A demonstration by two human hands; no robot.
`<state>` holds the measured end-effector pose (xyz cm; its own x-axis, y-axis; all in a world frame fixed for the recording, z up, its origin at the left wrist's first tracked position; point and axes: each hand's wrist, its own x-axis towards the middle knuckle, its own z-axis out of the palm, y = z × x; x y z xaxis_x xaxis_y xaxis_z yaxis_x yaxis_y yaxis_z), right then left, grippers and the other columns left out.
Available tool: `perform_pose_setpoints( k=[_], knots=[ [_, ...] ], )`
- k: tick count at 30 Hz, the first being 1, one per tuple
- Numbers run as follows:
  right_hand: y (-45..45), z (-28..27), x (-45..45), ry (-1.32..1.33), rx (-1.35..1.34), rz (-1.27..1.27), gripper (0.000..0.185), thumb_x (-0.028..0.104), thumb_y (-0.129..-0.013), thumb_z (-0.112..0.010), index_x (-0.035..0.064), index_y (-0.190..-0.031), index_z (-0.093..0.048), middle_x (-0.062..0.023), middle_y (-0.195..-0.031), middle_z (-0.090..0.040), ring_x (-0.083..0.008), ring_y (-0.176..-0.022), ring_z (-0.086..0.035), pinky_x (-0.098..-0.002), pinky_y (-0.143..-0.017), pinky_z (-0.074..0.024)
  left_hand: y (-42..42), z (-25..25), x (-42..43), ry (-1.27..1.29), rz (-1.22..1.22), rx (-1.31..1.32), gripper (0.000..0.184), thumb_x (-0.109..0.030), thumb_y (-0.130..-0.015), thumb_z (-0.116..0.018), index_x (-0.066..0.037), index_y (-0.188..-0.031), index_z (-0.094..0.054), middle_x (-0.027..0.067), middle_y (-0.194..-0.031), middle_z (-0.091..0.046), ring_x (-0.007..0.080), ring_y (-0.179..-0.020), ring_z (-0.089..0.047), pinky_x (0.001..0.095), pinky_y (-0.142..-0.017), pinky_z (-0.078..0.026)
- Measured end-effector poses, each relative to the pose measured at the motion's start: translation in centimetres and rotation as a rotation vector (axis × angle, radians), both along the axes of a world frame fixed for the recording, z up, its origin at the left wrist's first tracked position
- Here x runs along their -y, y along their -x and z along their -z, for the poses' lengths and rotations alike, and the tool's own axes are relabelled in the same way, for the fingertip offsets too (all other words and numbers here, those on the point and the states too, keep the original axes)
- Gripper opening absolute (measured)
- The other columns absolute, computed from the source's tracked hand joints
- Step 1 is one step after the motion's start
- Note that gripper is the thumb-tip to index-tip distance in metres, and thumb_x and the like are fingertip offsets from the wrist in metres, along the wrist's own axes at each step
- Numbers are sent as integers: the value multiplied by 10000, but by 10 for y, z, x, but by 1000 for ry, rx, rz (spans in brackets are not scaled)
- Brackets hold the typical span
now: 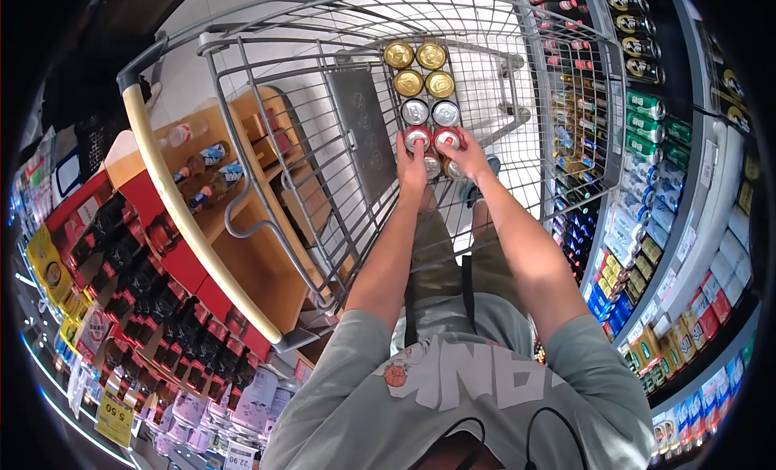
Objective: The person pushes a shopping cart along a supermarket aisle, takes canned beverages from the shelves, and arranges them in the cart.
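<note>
Inside the wire shopping cart, drink cans stand upright in two columns. My left hand is closed around a red can, its thumb over the lid. Beside it, my right hand grips another red can in much the same way. Just beyond are two silver-topped cans, the left one and the right one. Farther off stand several gold-topped cans. Nearer my body, more cans are partly covered by my hands and wrists.
The cart's pale handle runs along the left, with a dark grey flap inside the cart. A wooden display shelf with bottles stands left. Shelves of canned drinks line the right. My legs are close against the cart.
</note>
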<state>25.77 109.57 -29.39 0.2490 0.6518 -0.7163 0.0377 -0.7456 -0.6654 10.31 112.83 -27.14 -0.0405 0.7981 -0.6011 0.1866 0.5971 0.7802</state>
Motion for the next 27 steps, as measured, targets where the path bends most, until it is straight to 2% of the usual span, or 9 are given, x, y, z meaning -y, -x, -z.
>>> perform_pose_setpoints(
  k=[2,4,7,9,15,22,24,25,27],
  knots=[
    [-5,-6,-2,14,-166,53,976,401,-775,-852,-2,-1511,-354,-200,-1392,-559,-256,-1247,-570,-343,-1047,-442,1,5,-1,-7,5,-25,674,-257,-992,-623,54,-1503,-311,220,-1462,-459,278,-1305,-494,352,-1094,-393],
    [-9,-8,-1,51,-174,52,950,351,-781,-860,1,-1508,-360,-197,-1373,-570,-240,-1228,-574,-343,-1048,-444,0,5,0,-18,10,-47,659,-225,-986,-636,55,-1495,-325,209,-1428,-496,260,-1268,-527,346,-1067,-424],
    [-14,-7,-1,32,-195,60,893,311,-822,-835,-6,-1506,-357,-197,-1354,-580,-230,-1223,-575,-339,-1041,-453,-3,14,3,14,-148,119,614,-148,-976,-646,64,-1472,-355,180,-1334,-568,218,-1174,-589,322,-998,-478],
    [-16,-8,-1,22,-412,160,783,246,-889,-779,-11,-1501,-364,-183,-1339,-591,-207,-1211,-581,-324,-1021,-470,-4,20,5,-44,-170,116,559,-112,-979,-636,76,-1443,-386,163,-1278,-604,186,-1126,-612,301,-968,-494],
    [-23,-39,-6,86,-396,182,684,226,-961,-695,-4,-1508,-356,-151,-1331,-603,-176,-1190,-592,-297,-997,-482,-6,16,6,-63,-146,145,473,-106,-988,-619,86,-1383,-444,155,-1256,-622,182,-1117,-616,299,-970,-492],
    [-19,-37,-5,109,-386,190,745,297,-962,-686,-8,-1528,-310,-172,-1347,-588,-191,-1201,-589,-301,-1011,-465,-7,9,5,-12,-169,103,488,-147,-983,-637,77,-1378,-460,168,-1270,-615,203,-1138,-609,311,-980,-486],
    [-15,-31,-1,118,-368,285,837,333,-953,-689,-9,-1556,-219,-220,-1428,-516,-237,-1285,-540,-319,-1057,-430,-2,14,4,-39,-54,-18,583,-201,-959,-680,78,-1406,-430,178,-1301,-595,219,-1186,-583,328,-1006,-470],
    [-14,-28,1,117,-368,285,837,333,-953,-689,-9,-1556,-219,-220,-1428,-516,-237,-1285,-540,-319,-1057,-430,-1,16,5,-40,-55,-18,583,-201,-959,-680,78,-1406,-430,178,-1301,-595,219,-1186,-583,328,-1006,-470],
    [-14,-24,5,144,-357,250,943,361,-925,-717,-11,-1571,-139,-253,-1506,-421,-287,-1373,-456,-357,-1118,-371,0,19,7,-23,-24,-170,655,-264,-941,-704,76,-1421,-416,181,-1323,-577,226,-1224,-553,347,-1035,-447]
  ],
)
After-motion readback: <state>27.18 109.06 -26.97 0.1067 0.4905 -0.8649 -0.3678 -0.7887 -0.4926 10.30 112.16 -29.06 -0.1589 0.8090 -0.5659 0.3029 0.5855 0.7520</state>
